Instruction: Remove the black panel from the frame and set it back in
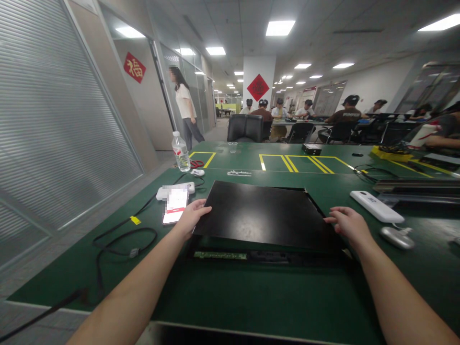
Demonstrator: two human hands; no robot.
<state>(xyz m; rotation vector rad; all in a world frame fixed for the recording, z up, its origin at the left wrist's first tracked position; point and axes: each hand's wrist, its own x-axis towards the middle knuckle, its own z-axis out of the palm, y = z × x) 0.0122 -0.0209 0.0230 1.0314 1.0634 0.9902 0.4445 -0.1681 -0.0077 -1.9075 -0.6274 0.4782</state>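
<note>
A flat black panel (258, 213) lies tilted over a black frame (305, 258) on the green table. Along the near side of the frame a narrow green circuit board (220, 256) shows. My left hand (196, 214) grips the panel's left edge, thumb on top and fingers partly hidden beneath. At the right side, my right hand (347, 223) is beside the panel's edge and the frame, its thumb and fingers bent close together; whether they pinch the edge is unclear.
Left: a lit phone (176, 205), white power bank (185, 188), water bottle (180, 152), red scissors (196, 164) and black cables (125, 231). Right: a white device (376, 206), silver mouse-like object (397, 237) and dark metal strips (420, 191). People sit beyond; one person walks at left.
</note>
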